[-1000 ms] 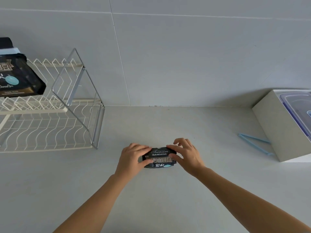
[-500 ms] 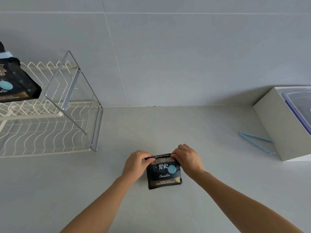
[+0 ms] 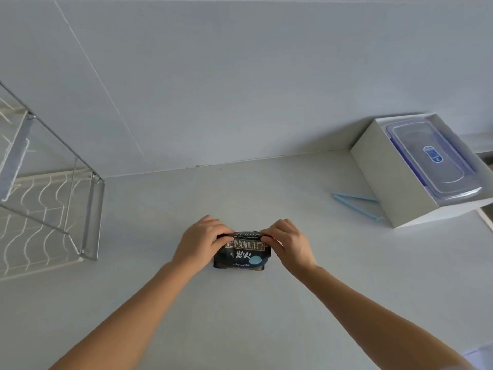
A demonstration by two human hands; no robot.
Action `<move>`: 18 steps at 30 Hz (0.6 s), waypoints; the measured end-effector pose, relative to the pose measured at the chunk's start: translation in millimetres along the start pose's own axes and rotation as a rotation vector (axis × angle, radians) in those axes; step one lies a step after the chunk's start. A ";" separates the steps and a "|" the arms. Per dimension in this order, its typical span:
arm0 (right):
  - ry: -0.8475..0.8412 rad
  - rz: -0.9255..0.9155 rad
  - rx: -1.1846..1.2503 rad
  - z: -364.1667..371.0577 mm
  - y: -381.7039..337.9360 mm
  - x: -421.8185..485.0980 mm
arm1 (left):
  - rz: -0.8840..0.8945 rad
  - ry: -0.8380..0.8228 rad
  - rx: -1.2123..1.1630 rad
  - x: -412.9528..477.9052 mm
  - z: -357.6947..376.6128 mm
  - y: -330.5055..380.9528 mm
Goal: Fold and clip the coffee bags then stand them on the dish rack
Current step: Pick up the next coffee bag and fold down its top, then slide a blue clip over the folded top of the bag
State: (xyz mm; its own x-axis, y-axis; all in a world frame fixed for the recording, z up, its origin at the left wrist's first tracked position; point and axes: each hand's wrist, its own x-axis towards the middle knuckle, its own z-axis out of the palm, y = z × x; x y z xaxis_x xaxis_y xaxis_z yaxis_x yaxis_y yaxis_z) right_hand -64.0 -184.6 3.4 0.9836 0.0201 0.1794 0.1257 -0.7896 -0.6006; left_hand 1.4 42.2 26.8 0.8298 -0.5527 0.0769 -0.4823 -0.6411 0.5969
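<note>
A small black coffee bag [image 3: 242, 254] with gold lettering and a pale blue dot lies flat on the white counter, its top edge folded over. My left hand [image 3: 200, 240] pinches the bag's upper left corner. My right hand [image 3: 289, 243] pinches the upper right corner. A thin light blue clip [image 3: 356, 205] lies on the counter to the right, apart from both hands. The white wire dish rack [image 3: 50, 209] stands at the left edge, only partly in frame.
A white box [image 3: 394, 177] holding a clear plastic container with a blue-rimmed lid [image 3: 432, 161] sits at the right, just behind the clip. The tiled wall [image 3: 240, 89] rises behind the counter.
The view has swung right, so the rack's top shelf with the other bag is out of frame. Both hands stay on the bag's top corners, and more of its upper print shows.
</note>
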 end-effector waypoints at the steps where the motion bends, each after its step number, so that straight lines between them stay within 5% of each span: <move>1: -0.023 0.008 0.025 -0.4 2.6 -2.4 | -0.006 -0.013 0.001 -0.6 1.2 0.7; 6: -0.134 0.117 -0.032 -21.9 48.3 9.4 | -0.050 -0.054 0.024 -8.8 3.1 -5.0; 13: -0.090 0.703 -0.189 -82.3 171.7 42.8 | -0.074 -0.113 0.089 -10.0 5.3 1.3; 18: -0.312 0.712 -0.253 -94.7 197.8 47.7 | -0.084 -0.037 0.036 -19.2 10.4 4.3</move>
State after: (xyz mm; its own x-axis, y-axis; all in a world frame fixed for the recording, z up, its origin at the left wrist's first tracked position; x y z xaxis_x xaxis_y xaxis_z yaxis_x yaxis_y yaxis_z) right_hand -4.4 -397.9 -33.1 0.8123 -0.3981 -0.4261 -0.5391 -0.7913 -0.2885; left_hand -19.5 44.5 19.5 0.8572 -0.5149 -0.0018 -0.4220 -0.7045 0.5707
